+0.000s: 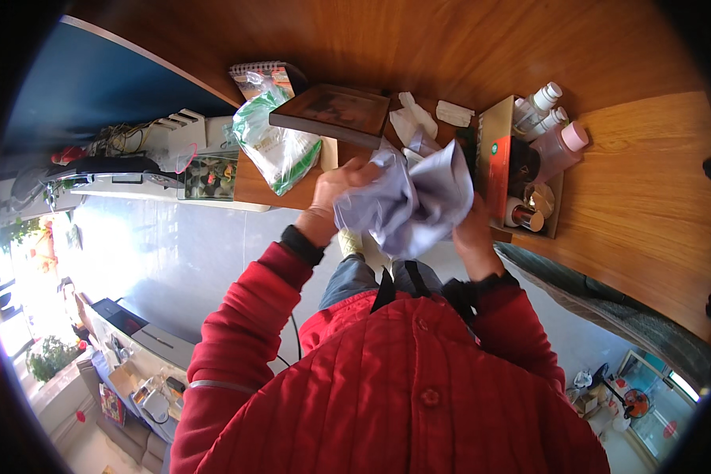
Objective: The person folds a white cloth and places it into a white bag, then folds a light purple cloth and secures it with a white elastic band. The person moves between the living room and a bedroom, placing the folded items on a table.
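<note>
A crumpled light purple-grey cloth [412, 201] hangs between my two hands in front of the wooden cabinet, over its shelf edge. My left hand [346, 181] grips the cloth at its left side, with the fingers partly tucked into the folds. At the right side, my right hand [474, 237] holds it too, its fingers mostly hidden behind the fabric. Just beyond the cloth, a dark wooden picture frame [338, 112] lies tilted on the shelf. White crumpled tissue [413, 118] and a folded white piece [455, 113] are near it.
A green-and-white plastic bag [275, 139] and a spiral-bound calendar [260, 77] sit left of the frame. To the right stands a cardboard box [497, 160] holding several bottles, one pink [560, 151]. A glass tank with pebbles [208, 176] is farther left.
</note>
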Demonstrator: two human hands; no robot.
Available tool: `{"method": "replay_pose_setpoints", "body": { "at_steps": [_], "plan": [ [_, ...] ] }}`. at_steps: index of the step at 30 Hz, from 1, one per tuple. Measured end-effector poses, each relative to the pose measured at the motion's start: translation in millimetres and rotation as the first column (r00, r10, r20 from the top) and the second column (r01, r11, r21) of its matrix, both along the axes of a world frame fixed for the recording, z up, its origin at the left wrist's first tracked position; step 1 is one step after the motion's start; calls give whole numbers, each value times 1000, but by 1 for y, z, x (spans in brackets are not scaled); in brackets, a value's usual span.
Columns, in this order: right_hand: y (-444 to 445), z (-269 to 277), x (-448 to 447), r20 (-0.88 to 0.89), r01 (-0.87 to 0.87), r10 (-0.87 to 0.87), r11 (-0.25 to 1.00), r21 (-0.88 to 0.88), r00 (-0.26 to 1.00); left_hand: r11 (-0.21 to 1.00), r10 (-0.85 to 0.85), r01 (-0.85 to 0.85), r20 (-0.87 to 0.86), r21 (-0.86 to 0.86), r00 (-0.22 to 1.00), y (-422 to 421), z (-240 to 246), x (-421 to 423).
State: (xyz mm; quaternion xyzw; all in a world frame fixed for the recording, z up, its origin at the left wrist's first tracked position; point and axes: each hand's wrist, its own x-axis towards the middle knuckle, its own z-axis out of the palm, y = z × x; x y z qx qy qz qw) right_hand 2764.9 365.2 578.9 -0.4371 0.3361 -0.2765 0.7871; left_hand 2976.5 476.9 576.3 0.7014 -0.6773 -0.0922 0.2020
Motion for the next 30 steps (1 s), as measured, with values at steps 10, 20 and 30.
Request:
{"method": "replay_pose_setpoints", "body": {
  "at_steps": [10,20,30],
  "plan": [
    [-9,7,-37,-60,-182,176,977,-111,983,955,207,-282,-894,96,398,-5,-15,-23],
    [15,34,1,66,-154,141,947,281,988,910,267,17,-556,414,-787,-49,1,-30],
    [17,61,-4,-80,34,-13,961,276,997,993,40,-121,-950,2,310,-70,-12,-27]
  ]
}}
